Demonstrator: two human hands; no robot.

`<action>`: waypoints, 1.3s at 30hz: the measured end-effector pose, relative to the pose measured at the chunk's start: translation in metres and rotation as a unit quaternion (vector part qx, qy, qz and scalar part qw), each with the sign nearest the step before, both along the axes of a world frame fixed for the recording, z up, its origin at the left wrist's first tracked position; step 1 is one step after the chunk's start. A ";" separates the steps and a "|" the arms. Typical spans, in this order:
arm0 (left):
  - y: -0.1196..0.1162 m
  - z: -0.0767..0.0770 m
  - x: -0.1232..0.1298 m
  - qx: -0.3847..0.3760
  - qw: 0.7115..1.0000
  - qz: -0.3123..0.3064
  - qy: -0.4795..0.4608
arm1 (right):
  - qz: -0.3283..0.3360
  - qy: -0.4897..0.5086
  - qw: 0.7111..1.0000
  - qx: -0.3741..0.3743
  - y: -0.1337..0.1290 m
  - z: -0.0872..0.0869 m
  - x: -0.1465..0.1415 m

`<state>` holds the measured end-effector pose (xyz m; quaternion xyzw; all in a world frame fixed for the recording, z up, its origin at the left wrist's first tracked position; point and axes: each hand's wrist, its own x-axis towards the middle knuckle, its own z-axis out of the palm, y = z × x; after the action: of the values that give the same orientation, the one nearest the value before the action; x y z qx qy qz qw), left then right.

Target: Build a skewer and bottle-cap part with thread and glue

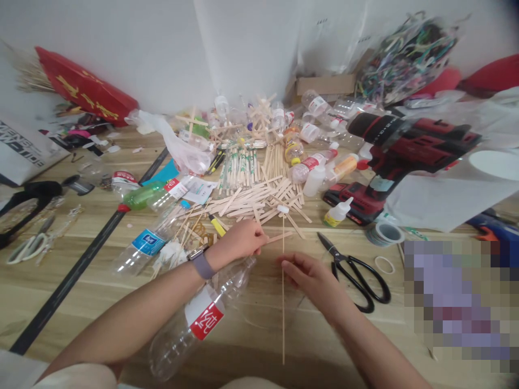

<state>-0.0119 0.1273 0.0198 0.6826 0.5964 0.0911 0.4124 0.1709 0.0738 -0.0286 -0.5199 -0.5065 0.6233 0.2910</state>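
My right hand [310, 278] is closed, thumb and fingers pinching a thin wooden skewer [283, 313] that runs roughly straight up and down in view. A small white cap [283, 209] sits at the skewer's far end. Beyond and to the left, my left hand [245, 237] has its fingers pressed together on a flat wooden craft stick [279, 237], which sticks out to the right towards the skewer. Under my left wrist lies a large clear plastic bottle [168, 340] with a red and white label. Just past both hands spreads a pile of loose craft sticks [243, 201].
Black-handled scissors [352, 275] lie right of my right hand, near a tape roll [384, 234], a small glue bottle [338, 212] and a red-black cordless drill [399, 146]. Leftward are a blue-labelled bottle [148, 243] and a long dark strip [73, 275]. Several bottles crowd the back.
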 end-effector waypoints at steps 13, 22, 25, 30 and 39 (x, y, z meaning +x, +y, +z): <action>0.013 -0.009 0.019 -0.038 0.991 -0.126 0.023 | -0.044 0.021 0.998 0.032 0.005 -0.014 0.004; 0.014 -0.009 0.019 -0.066 0.986 -0.150 0.005 | -0.005 -0.053 0.998 0.040 0.009 -0.012 0.004; 0.015 -0.010 0.019 -0.066 0.986 -0.155 -0.001 | 0.011 -0.062 0.997 0.035 0.011 -0.010 0.003; 0.015 -0.011 0.017 -0.062 0.986 -0.156 -0.018 | 0.023 -0.085 0.996 0.036 0.014 -0.009 0.005; 0.013 -0.014 0.015 -0.055 0.988 -0.138 -0.033 | -0.006 -0.163 0.978 0.133 0.013 -0.007 0.012</action>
<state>0.0035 0.1399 0.0055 0.7310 0.4872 0.0226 0.4773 0.1830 0.0872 -0.0360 -0.5742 -0.6222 0.4554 0.2751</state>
